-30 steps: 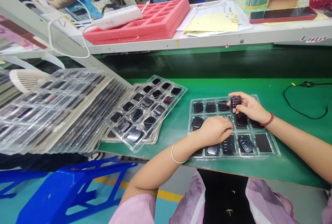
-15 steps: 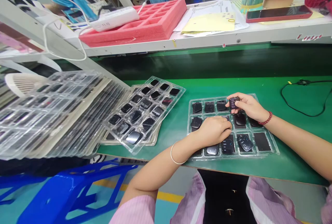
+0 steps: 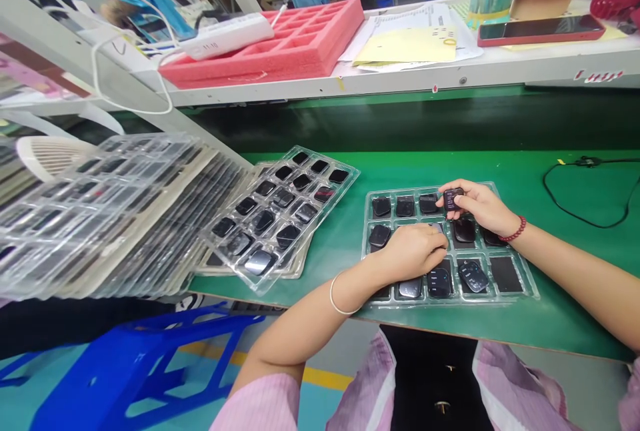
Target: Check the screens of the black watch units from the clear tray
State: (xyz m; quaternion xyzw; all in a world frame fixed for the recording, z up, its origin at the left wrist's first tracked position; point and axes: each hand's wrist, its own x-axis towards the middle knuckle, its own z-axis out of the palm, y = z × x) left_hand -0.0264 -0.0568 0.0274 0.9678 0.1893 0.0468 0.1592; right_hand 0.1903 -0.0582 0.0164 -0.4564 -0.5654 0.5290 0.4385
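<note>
Between the thumb and fingers of my right hand (image 3: 480,203) is a small square smartwatch body (image 3: 452,199) with lines of text lit on its screen. It is held over the back row of a clear plastic tray (image 3: 525,278). My left hand (image 3: 417,249) is curled over the tray's middle, its fingers bent together; what lies under them is mostly hidden. Other dark watch bodies sit in the tray's compartments. Two in the front row, a watch body (image 3: 439,282) and a tilted one (image 3: 473,276), also show lit text. The front right compartment (image 3: 506,274) holds only a dark pad.
Left of the tray, another filled clear tray (image 3: 267,218) lies askew on a stack. Beyond it stand many stacked trays (image 3: 115,231). A black cable (image 3: 575,218) lies at right. The shelf above carries pink foam (image 3: 320,51), papers and a phone (image 3: 540,30). A blue stool (image 3: 115,378) stands below.
Both hands stay in nearly the same place, the right with the watch body still in its fingers. The whole view has shifted slightly.
</note>
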